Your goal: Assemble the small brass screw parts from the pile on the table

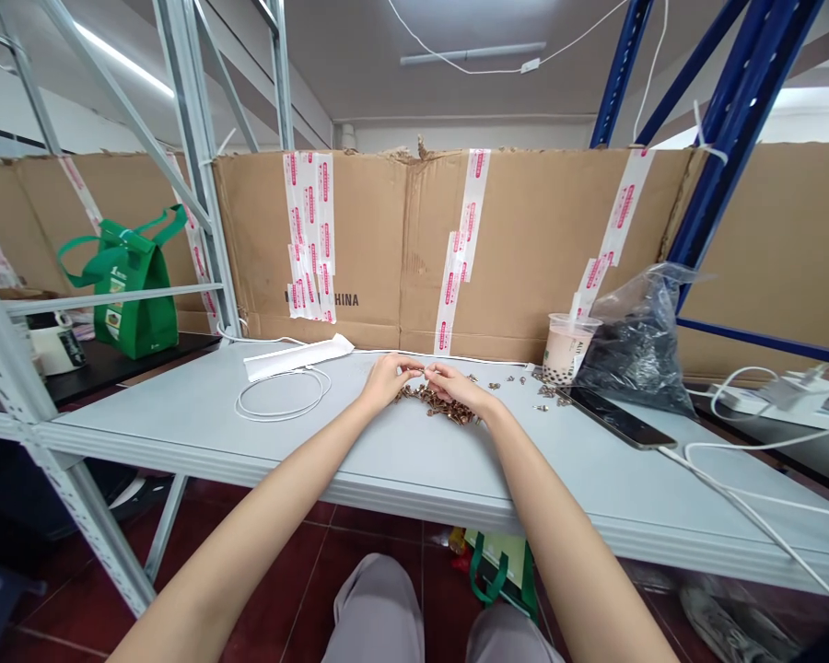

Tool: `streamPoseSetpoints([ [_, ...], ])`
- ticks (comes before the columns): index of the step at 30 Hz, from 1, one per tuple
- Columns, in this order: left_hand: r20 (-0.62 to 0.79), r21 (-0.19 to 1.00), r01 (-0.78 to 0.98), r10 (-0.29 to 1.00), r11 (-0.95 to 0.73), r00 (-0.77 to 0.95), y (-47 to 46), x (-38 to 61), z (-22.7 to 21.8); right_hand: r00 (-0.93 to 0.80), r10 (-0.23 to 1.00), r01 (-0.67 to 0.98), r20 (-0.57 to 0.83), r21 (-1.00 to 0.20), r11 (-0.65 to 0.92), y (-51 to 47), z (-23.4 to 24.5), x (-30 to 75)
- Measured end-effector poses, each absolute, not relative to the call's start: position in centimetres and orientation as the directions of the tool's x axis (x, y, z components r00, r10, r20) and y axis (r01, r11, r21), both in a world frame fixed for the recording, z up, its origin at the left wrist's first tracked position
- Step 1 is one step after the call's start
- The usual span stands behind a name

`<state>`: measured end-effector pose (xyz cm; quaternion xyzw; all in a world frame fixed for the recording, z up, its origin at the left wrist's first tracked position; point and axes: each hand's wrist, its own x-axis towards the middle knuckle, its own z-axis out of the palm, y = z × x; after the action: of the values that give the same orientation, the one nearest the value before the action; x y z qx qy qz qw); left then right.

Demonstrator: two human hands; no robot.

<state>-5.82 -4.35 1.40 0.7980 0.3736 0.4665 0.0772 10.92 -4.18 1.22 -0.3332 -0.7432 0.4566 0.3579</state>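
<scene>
Both my hands meet at the middle of the grey shelf table [283, 440], just above a pile of small brass-coloured metal parts [449, 406]. The fingers of my left hand [385, 378] are pinched at the tips, close to those of my right hand [454, 382], which are pinched too. Whatever sits between the fingertips is too small to make out. More of these small metal parts [495, 386] lie scattered to the right of the pile, towards the cup.
A bubble tea cup [567, 348], a plastic bag of dark items [636, 354] and a phone [618, 419] with a white cable stand right. On the left lie a white wrapper [297, 357] and a coiled white cable [283, 416]. A cardboard wall [366, 258] closes the back.
</scene>
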Motion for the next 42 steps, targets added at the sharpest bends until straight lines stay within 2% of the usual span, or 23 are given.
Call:
streamPoseSetpoints([
  [7, 0.692, 0.464, 0.512, 0.657, -0.723, 0.3, -4.4, -5.7, 1.6, -0.563, 0.785, 0.115, 0.258, -0.916, 0.384, -4.2, 1.4, 10.6],
  [15, 0.685, 0.435, 0.552, 0.659, -0.712, 0.31, -4.7, -5.5, 1.7, -0.534, 0.803, 0.192, 0.266, -0.886, 0.421, -4.3, 1.7, 10.9],
  [20, 0.7, 0.413, 0.556, 0.642, -0.722, 0.314, -4.7, -5.5, 1.6, -0.459, 0.841, 0.245, 0.285, -0.87, 0.428, -4.1, 1.5, 10.5],
  [26, 0.718, 0.426, 0.546, 0.637, -0.721, 0.281, -4.4, -5.6, 1.5, -0.541, 0.802, 0.148, 0.253, -0.91, 0.387, -4.7, 1.7, 10.2],
  [30, 0.718, 0.436, 0.537, 0.639, -0.722, 0.276, -4.6, -5.6, 1.6, -0.533, 0.796, 0.109, 0.286, -0.91, 0.4, -4.9, 1.6, 10.1],
  [33, 0.692, 0.49, 0.499, 0.667, -0.715, 0.277, -4.7, -5.5, 1.6, -0.548, 0.793, 0.095, 0.267, -0.921, 0.377, -4.8, 1.6, 10.3],
  [38, 0.603, 0.65, 0.312, 0.72, -0.693, 0.343, -4.4, -5.6, 1.5, -0.513, 0.817, 0.12, 0.263, -0.921, 0.372, -5.1, 2.1, 10.5],
  [42, 0.599, 0.672, 0.279, 0.725, -0.686, 0.341, -4.2, -5.6, 1.4, -0.511, 0.82, 0.128, 0.256, -0.921, 0.367, -5.4, 2.3, 10.3],
])
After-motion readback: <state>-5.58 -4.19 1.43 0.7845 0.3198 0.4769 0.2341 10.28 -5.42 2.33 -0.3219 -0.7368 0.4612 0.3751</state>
